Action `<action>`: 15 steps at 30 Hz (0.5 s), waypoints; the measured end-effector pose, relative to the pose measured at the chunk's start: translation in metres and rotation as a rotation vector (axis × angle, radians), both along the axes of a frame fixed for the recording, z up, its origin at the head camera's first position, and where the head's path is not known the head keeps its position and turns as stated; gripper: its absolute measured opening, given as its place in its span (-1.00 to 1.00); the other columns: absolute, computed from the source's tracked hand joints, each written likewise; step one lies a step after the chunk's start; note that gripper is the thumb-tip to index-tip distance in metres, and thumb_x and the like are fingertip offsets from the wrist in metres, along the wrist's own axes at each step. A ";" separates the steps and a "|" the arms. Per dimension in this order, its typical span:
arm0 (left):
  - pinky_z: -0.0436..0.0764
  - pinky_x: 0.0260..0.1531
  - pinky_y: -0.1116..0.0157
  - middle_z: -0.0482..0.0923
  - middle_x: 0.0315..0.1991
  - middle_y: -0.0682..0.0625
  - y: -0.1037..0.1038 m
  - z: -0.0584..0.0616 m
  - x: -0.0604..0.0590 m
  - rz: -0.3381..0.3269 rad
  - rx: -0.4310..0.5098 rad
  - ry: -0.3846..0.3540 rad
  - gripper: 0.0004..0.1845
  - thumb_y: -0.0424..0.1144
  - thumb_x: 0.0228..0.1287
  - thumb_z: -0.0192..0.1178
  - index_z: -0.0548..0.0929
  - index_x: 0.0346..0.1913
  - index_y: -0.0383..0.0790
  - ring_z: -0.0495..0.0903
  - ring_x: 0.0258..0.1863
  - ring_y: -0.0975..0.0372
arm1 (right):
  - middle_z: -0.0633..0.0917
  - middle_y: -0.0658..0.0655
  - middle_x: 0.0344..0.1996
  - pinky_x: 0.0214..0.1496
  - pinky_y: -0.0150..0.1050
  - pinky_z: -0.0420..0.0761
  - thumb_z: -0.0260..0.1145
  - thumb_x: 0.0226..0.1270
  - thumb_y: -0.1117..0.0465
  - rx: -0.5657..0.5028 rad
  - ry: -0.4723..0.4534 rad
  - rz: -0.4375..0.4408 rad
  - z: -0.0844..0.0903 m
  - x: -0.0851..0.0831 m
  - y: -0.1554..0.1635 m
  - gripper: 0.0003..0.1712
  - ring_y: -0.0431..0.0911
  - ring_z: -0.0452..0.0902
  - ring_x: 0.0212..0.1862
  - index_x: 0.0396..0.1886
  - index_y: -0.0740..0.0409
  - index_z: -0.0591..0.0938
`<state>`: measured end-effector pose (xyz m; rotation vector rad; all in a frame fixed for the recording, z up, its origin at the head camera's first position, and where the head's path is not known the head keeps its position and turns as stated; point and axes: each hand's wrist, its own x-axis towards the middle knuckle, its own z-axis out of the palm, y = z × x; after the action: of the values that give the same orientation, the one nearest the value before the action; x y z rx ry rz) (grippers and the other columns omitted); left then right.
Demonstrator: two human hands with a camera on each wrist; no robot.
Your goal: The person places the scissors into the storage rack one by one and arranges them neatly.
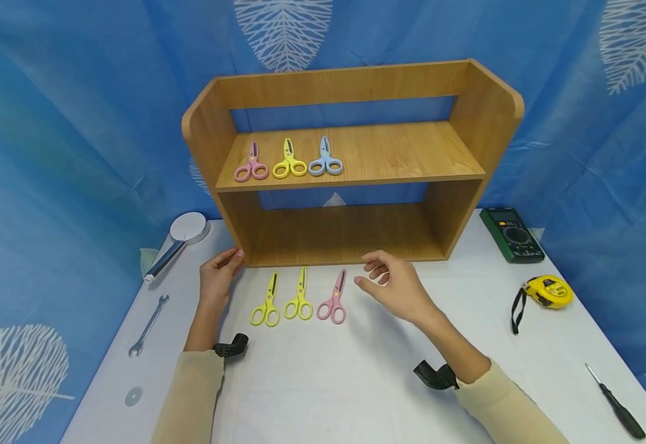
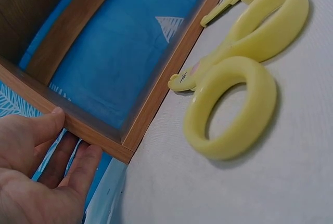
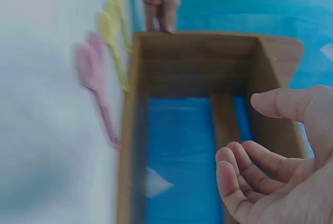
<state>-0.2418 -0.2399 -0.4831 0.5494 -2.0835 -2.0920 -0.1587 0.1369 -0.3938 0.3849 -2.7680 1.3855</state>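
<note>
My left hand (image 1: 219,276) touches the lower left side of a two-tier wooden shelf (image 1: 350,234). In the left wrist view, its thumb lies at the panel's front edge and the fingers are against the outside. My right hand (image 1: 397,288), loosely curled around nothing, hovers in front of the shelf. Between the hands lie a yellow pair of scissors (image 1: 271,300), a second yellow pair (image 1: 302,295) and a pink pair (image 1: 334,300), tips toward the shelf. On the upper tier are pink scissors (image 1: 253,163), yellow scissors (image 1: 289,160) and blue scissors (image 1: 325,158).
Left on the white table (image 1: 323,388) lie a magnifying glass (image 1: 181,240), a wrench (image 1: 149,325) and a grey disc (image 1: 133,396). On the right are a green multimeter (image 1: 513,235), a yellow tape measure (image 1: 547,291) and a screwdriver (image 1: 617,404). A blue patterned cloth (image 1: 78,123) hangs behind.
</note>
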 end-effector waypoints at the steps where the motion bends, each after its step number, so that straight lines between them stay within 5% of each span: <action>1: 0.73 0.17 0.28 0.65 0.08 -0.10 0.000 0.000 0.000 0.002 0.004 0.005 -0.54 -0.25 0.39 0.36 0.62 0.28 -0.37 0.72 0.00 0.27 | 0.73 0.15 -0.09 0.02 -0.03 0.77 0.52 0.30 0.13 0.000 -0.015 0.000 -0.007 0.002 -0.003 -0.50 -0.04 0.64 -0.10 0.18 0.20 0.63; 9: 0.72 0.19 0.27 0.61 0.15 -0.15 0.000 0.003 -0.001 -0.002 0.017 0.008 -0.54 -0.27 0.41 0.34 0.61 0.29 -0.38 0.70 0.03 0.25 | 0.74 0.15 -0.03 -0.15 -0.26 0.71 0.61 0.16 0.13 -0.009 -0.152 -0.005 -0.057 0.009 -0.023 -0.37 -0.06 0.66 -0.08 0.21 0.23 0.64; 15: 0.71 0.20 0.27 0.59 0.19 -0.20 0.000 0.002 0.000 -0.007 0.012 -0.008 -0.55 -0.27 0.42 0.33 0.62 0.28 -0.37 0.67 0.17 0.09 | 0.70 0.06 -0.11 -0.16 -0.27 0.59 0.65 0.10 0.08 0.047 -0.232 0.006 -0.077 0.010 -0.034 -0.37 -0.11 0.53 -0.15 0.14 0.21 0.67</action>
<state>-0.2413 -0.2402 -0.4812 0.5538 -2.0810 -2.1114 -0.1487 0.1033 -0.4705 0.2478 -2.9890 1.4553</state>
